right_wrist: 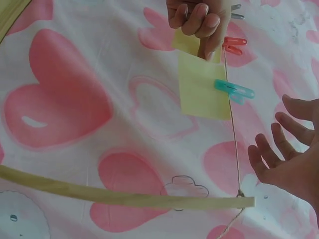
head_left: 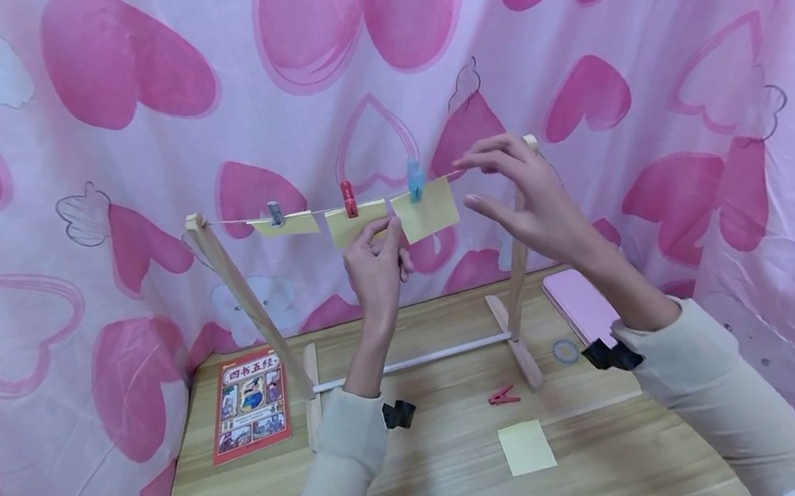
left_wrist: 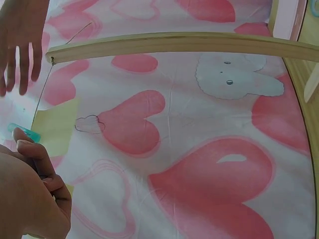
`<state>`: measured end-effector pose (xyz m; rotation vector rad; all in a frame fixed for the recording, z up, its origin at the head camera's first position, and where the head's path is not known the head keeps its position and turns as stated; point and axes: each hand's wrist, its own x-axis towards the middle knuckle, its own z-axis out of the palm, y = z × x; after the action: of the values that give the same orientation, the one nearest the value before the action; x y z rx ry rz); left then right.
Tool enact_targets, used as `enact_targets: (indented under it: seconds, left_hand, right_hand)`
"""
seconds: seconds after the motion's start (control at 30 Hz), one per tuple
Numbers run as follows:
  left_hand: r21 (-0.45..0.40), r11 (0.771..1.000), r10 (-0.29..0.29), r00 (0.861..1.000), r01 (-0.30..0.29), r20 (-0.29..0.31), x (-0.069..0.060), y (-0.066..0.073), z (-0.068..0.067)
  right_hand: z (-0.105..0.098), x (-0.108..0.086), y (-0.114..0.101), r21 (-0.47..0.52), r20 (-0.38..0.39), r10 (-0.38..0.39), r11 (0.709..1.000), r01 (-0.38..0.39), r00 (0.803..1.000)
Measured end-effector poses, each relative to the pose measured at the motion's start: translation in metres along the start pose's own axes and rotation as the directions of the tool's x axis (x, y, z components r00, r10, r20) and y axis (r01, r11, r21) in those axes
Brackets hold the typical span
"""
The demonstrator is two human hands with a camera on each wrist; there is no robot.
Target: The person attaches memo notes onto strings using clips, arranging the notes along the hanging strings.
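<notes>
Three yellow notes hang from a string between two wooden posts. A blue clip [head_left: 415, 181] holds the right note [head_left: 430, 212] [right_wrist: 202, 89], a red clip [head_left: 349, 199] the middle note [head_left: 346, 228], and a grey clip [head_left: 276, 213] the left note [head_left: 298, 225]. My left hand [head_left: 376, 271] [left_wrist: 30, 194] pinches the left edge of the right note between thumb and finger, in front of the middle note. With fingers spread and nothing held, my right hand [head_left: 537, 202] [right_wrist: 294, 149] is raised beside the string's right end.
On the table [head_left: 453, 456] lie a loose yellow note [head_left: 527, 447], a red clip [head_left: 504, 395], a clear ring [head_left: 566, 351], a pink case [head_left: 579, 304] and a red book [head_left: 249, 405]. A white bar [head_left: 419, 359] joins the stand's feet. A heart-patterned curtain [head_left: 241, 126] surrounds the table.
</notes>
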<state>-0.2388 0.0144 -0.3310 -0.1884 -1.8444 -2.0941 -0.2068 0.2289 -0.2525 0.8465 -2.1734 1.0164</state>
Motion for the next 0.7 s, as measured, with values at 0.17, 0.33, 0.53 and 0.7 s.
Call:
enact_targets:
  seconds: [0.17, 0.33, 0.53, 0.7]
  left_hand:
    - [0.01, 1.0, 0.005, 1.0, -0.005, 0.009, -0.004, -0.005, -0.002]
    - [0.012, 1.0, 0.003, 0.999, -0.003, 0.039, -0.009, -0.014, -0.004]
    - [0.047, 0.999, -0.018, 0.984, 0.01, 0.175, -0.021, -0.033, -0.009]
    - [0.135, 0.99, -0.078, 0.949, 0.038, 0.305, -0.047, -0.069, -0.013]
  right_hand:
    - [-0.006, -0.029, 0.002, 0.008, -0.003, 0.011, 1.0, -0.011, 1.0]
    - [-0.004, -0.056, 0.01, 0.031, 0.015, 0.078, 0.996, -0.079, 0.997]
    - [0.01, -0.096, 0.027, 0.039, 0.059, 0.167, 0.985, -0.169, 0.984]
    - [0.029, -0.138, 0.045, 0.017, 0.102, 0.255, 0.966, -0.258, 0.962]
